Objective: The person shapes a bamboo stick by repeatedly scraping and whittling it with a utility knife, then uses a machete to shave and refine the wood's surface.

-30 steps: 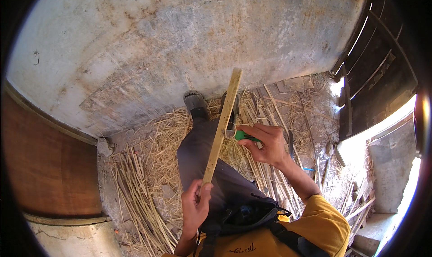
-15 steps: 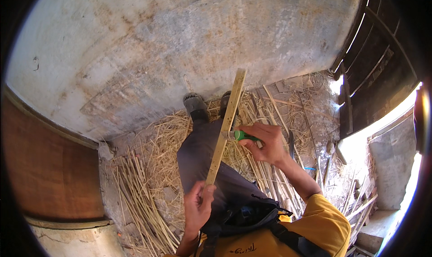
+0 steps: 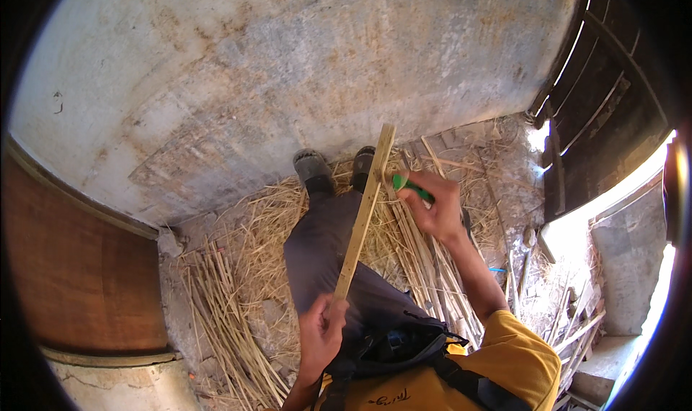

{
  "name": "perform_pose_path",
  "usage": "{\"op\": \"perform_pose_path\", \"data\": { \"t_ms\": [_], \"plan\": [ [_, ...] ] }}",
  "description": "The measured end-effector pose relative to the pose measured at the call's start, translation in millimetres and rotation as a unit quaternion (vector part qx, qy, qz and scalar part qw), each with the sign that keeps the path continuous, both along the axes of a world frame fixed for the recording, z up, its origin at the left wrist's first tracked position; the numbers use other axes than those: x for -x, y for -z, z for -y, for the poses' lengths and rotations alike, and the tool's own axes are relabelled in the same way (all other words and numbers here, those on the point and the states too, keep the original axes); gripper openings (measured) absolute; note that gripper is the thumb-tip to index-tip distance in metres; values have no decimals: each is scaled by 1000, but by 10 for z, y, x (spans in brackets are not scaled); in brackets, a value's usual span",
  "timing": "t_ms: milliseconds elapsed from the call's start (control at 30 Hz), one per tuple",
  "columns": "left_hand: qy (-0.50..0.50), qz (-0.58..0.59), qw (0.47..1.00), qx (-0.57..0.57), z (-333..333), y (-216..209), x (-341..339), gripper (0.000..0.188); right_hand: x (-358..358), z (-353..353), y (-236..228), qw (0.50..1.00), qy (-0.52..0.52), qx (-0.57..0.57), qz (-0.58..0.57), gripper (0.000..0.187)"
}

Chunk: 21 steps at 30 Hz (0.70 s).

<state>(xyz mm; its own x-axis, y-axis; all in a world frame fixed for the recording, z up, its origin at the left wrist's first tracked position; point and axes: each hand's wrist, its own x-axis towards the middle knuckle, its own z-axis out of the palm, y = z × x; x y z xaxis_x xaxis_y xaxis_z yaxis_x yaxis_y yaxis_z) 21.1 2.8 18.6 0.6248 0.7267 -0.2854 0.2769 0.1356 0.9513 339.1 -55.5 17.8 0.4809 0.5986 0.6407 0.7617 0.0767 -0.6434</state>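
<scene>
1 long, yellowish, dark-specked strip (image 3: pixel 363 215), perhaps bamboo; left fingers (image 3: pixel 336 315) pinching it, right fingers (image 3: pixel 437 187) gripping green handle (image 3: pixel 401 183).

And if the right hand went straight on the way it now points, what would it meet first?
Probably the long tan strip: the right hand points up-left at it, green-handled tool leading. Depth is unclear, so I can't tell whether the tool touches it.

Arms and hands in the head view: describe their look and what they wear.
The left hand and right hand are gloveless. The right arm has a short mustard-yellow sleeve; the left sleeve cannot be made out.
</scene>
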Motion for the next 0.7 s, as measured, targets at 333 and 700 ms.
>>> {"op": "perform_pose_path", "data": {
  "t_ms": [333,700],
  "plan": [
    [38,-35,999,-11,-4,123,220,18,-973,-235,274,955,256,9,-152,38],
    [-17,59,991,119,-276,-28,199,25,-985,-3,267,950,34,109,-292,43]
  ]
}}
